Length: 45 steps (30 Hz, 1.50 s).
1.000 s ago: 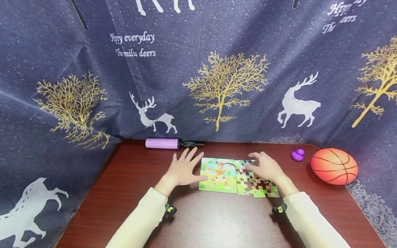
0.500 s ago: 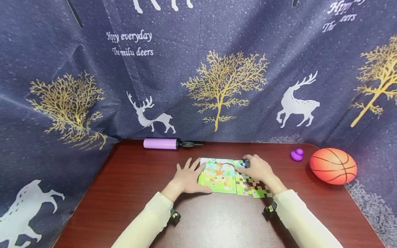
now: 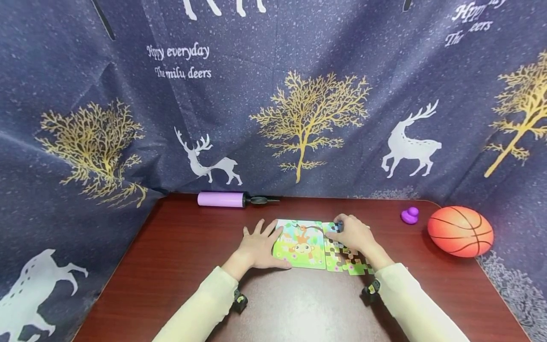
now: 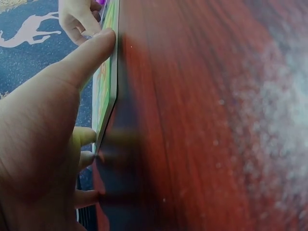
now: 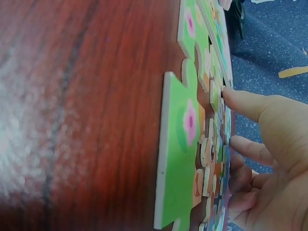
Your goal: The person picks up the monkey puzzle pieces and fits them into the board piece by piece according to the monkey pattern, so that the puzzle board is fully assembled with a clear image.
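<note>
A square picture board (image 3: pixel 300 244) with a cartoon monkey lies flat on the table. My left hand (image 3: pixel 258 248) rests at its left side, fingers spread and straight, the thumb (image 4: pixel 107 42) against the near edge. Against the board's right side lie several interlocking jigsaw pieces (image 3: pixel 342 262), partly joined, with gaps between some. My right hand (image 3: pixel 356 233) is over the far part of these pieces, its thumb (image 5: pixel 243 102) and bent index finger pinching a jigsaw piece (image 3: pixel 334 228). The hand hides part of the pieces on the right.
A purple hand pump (image 3: pixel 222 199) lies along the table's back edge. A purple rubber duck (image 3: pixel 410 215) and an orange basketball (image 3: pixel 460 231) sit at the right. A dark patterned cloth (image 3: pixel 239 95) hangs behind the table (image 3: pixel 183 247).
My left hand has come down against the board's left and near edges. The right hand has moved left and lower onto the jigsaw pieces. Over the last half second both have barely moved.
</note>
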Tool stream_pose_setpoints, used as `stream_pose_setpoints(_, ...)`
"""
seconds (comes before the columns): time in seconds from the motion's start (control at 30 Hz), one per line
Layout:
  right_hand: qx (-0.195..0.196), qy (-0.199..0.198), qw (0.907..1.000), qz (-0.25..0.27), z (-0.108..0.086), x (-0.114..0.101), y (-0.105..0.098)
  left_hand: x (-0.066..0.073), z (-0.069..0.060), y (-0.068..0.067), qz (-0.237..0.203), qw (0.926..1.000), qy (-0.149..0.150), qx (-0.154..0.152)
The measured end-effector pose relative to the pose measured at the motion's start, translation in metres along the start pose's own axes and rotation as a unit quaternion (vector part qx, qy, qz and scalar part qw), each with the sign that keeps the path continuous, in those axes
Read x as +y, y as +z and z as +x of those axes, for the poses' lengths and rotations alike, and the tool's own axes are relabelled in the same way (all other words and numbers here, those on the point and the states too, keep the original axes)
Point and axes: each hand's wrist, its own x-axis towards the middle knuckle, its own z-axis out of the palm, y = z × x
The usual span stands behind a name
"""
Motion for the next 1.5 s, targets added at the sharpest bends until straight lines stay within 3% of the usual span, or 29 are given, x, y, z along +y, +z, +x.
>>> stream_pose_setpoints(0.43, 0.024, 0.013, 0.9989, 0.038, -0.004, -0.006, 0.001, 0.0, 0.001, -0.003, -0.003, 1.0, -0.004, 0.001)
stream_pose_setpoints(0.6, 0.049, 0.021, 0.998, 0.034, -0.005, -0.009, 0.004, 0.0, 0.003, -0.001, 0.0, 0.9999, -0.008, 0.007)
stream_pose_setpoints(0.8, 0.05, 0.025, 0.998, 0.029, -0.007, -0.011, 0.005, 0.0, 0.003, 0.0, -0.004, 0.9999, -0.008, 0.005)
stream_pose_setpoints(1.27, 0.059, -0.036, 0.9954, 0.066, -0.01, -0.005, -0.002, 0.001, 0.004, -0.003, -0.007, 0.9999, -0.005, 0.008)
stream_pose_setpoints(1.5, 0.057, -0.035, 0.9902, 0.123, -0.008, -0.005, -0.006, 0.001, 0.002, -0.004, -0.007, 1.0, -0.006, 0.003)
